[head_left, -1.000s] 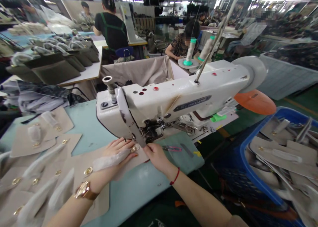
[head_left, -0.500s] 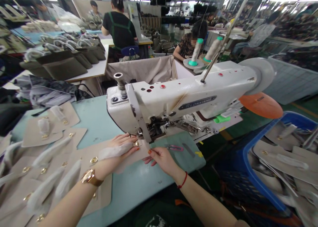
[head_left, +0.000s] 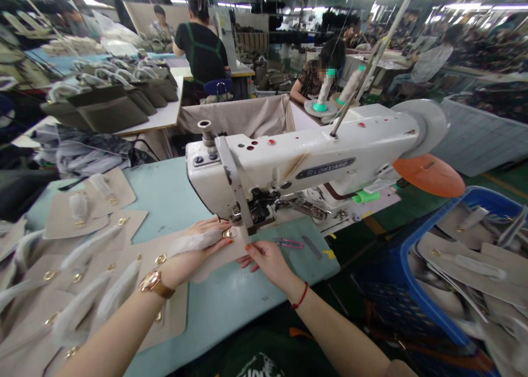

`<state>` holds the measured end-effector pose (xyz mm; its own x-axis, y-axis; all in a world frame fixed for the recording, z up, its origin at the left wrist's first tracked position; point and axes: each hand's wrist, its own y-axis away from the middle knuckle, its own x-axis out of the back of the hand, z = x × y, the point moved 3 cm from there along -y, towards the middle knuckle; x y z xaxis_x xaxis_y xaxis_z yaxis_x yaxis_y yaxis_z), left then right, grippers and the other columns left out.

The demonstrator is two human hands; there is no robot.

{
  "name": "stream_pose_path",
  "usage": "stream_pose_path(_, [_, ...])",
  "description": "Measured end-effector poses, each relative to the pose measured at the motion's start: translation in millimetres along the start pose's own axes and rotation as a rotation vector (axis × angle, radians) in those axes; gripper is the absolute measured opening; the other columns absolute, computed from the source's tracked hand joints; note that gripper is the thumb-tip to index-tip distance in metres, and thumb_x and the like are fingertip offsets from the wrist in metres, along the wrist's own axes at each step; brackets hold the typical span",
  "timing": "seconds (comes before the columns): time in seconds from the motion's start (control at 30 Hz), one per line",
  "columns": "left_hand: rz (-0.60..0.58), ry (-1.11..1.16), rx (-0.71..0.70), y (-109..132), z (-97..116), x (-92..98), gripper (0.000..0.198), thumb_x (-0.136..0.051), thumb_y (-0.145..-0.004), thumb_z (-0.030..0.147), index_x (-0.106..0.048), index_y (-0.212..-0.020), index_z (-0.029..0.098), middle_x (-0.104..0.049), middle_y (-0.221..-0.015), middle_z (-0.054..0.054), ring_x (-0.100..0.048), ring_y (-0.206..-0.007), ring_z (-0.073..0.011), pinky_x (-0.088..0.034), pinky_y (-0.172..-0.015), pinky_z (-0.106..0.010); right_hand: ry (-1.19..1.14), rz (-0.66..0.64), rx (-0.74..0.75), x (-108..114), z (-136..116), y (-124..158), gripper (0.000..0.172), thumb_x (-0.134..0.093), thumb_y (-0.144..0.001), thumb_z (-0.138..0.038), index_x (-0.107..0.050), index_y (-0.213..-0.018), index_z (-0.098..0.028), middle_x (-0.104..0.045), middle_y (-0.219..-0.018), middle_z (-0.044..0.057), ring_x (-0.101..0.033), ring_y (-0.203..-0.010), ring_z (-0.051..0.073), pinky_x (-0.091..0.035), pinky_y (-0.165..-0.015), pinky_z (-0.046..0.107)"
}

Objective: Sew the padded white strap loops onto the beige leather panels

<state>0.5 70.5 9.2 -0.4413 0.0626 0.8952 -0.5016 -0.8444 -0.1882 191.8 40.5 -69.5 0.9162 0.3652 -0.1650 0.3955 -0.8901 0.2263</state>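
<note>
A white sewing machine [head_left: 313,157] stands on the pale blue table [head_left: 165,195]. Under its needle lies a beige leather panel [head_left: 214,256] with a gold ring and a handle wrapped in white foam. My left hand [head_left: 198,245] rests flat on that panel with the fingers stretched toward the needle; a gold watch sits on the wrist. My right hand [head_left: 264,259] pinches the panel's right edge just in front of the presser foot. Small pink thread snips [head_left: 289,244] lie on the table right of that hand.
Several more beige panels [head_left: 74,267] with gold rings are piled on the table's left. A blue basket [head_left: 454,267] of finished panels stands at the right. Grey bags [head_left: 107,102] line a far table. Other people work at tables beyond.
The view has shifted a little, so the machine sits further right. My right hand has drawn slightly back from the presser foot while keeping hold of the panel's edge. The left hand stays flat.
</note>
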Motion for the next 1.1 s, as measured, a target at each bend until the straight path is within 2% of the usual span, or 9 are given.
stream_pose_path(0.13, [-0.045,-0.006,0.027,0,-1,-1.3,0.034,-0.048,-0.094,0.045,-0.062,-0.116,0.023,-0.068,-0.118,-0.007,-0.058,-0.113,-0.0244,-0.043,-0.101,-0.038,0.007,0.002,-0.001,0,0,0,0.055,-0.054,-0.084,-0.063,-0.068,-0.089,-0.010,-0.074,-0.085,0.014,-0.071,-0.068,0.019,-0.048,-0.051,0.021])
stream_pose_path(0.27, [-0.028,-0.020,0.013,-1,1,-0.7,0.037,-0.046,-0.095,0.046,-0.063,-0.117,0.022,-0.067,-0.121,-0.007,-0.058,-0.115,-0.0240,-0.043,-0.101,-0.038,0.018,0.012,0.004,-1,2,-1,0.054,-0.053,-0.084,-0.064,-0.066,-0.087,-0.011,-0.074,-0.083,0.013,-0.070,-0.066,0.019,-0.048,-0.051,0.022])
stream_pose_path(0.5, [-0.035,-0.093,-0.002,0,6,0.7,0.040,-0.039,-0.096,0.047,-0.065,-0.114,0.022,-0.069,-0.114,-0.008,-0.062,-0.108,-0.0227,-0.045,-0.097,-0.039,0.011,0.069,0.024,-2,8,-1,0.058,-0.052,-0.083,-0.068,-0.065,-0.078,-0.012,-0.073,-0.073,0.011,-0.067,-0.058,0.017,-0.049,-0.055,0.024])
stream_pose_path(0.83, [-0.025,-0.041,0.015,-3,4,0.8,0.042,-0.039,-0.095,0.051,-0.067,-0.106,0.022,-0.071,-0.103,-0.007,-0.062,-0.100,-0.0221,-0.045,-0.092,-0.037,-0.040,0.071,0.004,-2,5,-3,0.059,-0.055,-0.080,-0.069,-0.064,-0.074,-0.011,-0.072,-0.068,0.011,-0.065,-0.053,0.015,-0.049,-0.054,0.023])
stream_pose_path(1.1, [-0.081,0.017,0.017,-16,9,12.2,0.033,-0.042,-0.097,0.041,-0.067,-0.098,0.020,-0.069,-0.096,-0.006,-0.063,-0.089,-0.0210,-0.048,-0.083,-0.035,-0.090,0.064,-0.006,-3,6,-15,0.060,-0.057,-0.079,-0.069,-0.064,-0.071,-0.010,-0.071,-0.066,0.012,-0.063,-0.050,0.013,-0.048,-0.052,0.023])
